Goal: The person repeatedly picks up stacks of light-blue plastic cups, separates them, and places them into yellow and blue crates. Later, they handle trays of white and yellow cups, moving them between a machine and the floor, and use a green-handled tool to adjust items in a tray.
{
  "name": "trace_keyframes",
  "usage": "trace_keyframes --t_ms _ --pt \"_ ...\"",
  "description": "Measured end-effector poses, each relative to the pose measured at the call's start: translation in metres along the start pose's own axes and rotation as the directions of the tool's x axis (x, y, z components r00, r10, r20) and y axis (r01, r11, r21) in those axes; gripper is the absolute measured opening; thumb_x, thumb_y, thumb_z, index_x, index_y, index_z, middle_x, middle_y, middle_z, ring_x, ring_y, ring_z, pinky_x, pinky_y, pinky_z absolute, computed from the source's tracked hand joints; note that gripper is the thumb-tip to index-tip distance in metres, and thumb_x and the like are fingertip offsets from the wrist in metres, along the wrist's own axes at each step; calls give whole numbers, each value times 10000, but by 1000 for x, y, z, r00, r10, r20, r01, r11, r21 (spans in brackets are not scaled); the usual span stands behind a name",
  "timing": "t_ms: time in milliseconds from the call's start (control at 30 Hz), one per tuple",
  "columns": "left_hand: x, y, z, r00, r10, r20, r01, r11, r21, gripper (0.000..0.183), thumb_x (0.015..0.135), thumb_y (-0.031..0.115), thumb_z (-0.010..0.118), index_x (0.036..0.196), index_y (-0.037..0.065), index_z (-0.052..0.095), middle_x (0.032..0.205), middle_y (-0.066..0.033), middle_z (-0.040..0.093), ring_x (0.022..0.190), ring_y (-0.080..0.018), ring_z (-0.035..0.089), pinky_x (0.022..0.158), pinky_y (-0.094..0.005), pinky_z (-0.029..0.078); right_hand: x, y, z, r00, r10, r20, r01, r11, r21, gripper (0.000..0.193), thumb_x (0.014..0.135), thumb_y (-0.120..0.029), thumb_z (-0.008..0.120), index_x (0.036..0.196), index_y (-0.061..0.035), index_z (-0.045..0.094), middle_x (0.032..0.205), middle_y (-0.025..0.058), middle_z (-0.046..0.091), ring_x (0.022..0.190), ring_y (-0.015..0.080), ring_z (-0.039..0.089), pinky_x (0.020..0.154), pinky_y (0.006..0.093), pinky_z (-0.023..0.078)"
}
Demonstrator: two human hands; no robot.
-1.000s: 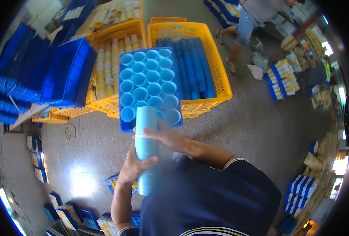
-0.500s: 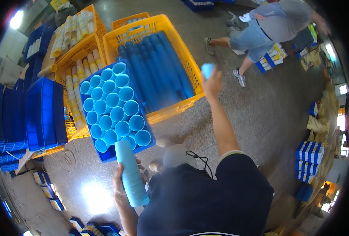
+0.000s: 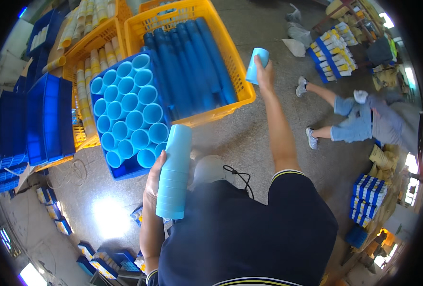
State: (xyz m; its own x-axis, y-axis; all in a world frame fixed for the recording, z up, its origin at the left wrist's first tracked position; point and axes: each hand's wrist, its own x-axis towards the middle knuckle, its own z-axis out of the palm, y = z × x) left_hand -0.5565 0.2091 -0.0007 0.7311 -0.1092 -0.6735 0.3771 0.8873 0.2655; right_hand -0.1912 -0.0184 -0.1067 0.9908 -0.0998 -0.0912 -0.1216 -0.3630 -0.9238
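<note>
Crate (image 3: 233,62), yellow and perforated, holds long dark-blue tubes (image 3: 192,66) lying side by side. Blue tray (image 3: 131,170), smaller, overlaps the crate's near left corner in view (its support cannot be told); inside, light-blue cups (image 3: 134,117) stand in close rows, mouths up, some tray bottom showing at the near rim. Nested stack (image 3: 174,174) of light-blue cups ranks next: left hand (image 3: 154,178) has its grip pressed around it, thumb along one side, the stack's upper end at the tray's near right corner, contact not determinable. Single-looking cup (image 3: 255,66), smallest, is beyond the crate's right side, well apart from the stack; right hand (image 3: 265,74) pinches it, arm outstretched.
</note>
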Motion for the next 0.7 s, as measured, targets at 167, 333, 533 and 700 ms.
trace_keyframes --t_ms 167,333,533,700 --pt "15 -7 21 990 -100 95 91 992 92 680 863 546 639 1236 -17 561 965 -186 667 745 -262 684 629 -369 587 -12 -14 -21 872 378 311 -478 519 709 805 948 -545 512 1470 0 234 1211 214 551 1069 291 622 843 400 568" --pt "22 -17 23 989 -137 47 126 976 179 825 844 679 543 1119 -98 584 921 -191 648 719 -271 677 607 -353 572 -51 -35 -34 801 321 506 -590 275 759 685 1007 -506 407 1404 32 260 1143 224 563 1046 276 632 824 361 586" --pt "25 -19 21 983 -121 139 91 975 203 894 718 617 722 1209 -102 521 944 -197 641 790 -280 683 665 -335 574 -71 -66 -38 844 348 409 -510 280 814 675 994 -496 449 1352 63 331 1170 264 555 1017 283 651 800 353 598" --pt "8 -20 35 959 180 221 -272 808 522 954 642 494 852 1320 -43 450 1081 -191 615 951 -273 649 822 -354 538 -110 -83 -36 953 145 267 -299 599 743 679 938 -499 551 1355 10 384 1210 218 561 1106 282 603 951 416 503"
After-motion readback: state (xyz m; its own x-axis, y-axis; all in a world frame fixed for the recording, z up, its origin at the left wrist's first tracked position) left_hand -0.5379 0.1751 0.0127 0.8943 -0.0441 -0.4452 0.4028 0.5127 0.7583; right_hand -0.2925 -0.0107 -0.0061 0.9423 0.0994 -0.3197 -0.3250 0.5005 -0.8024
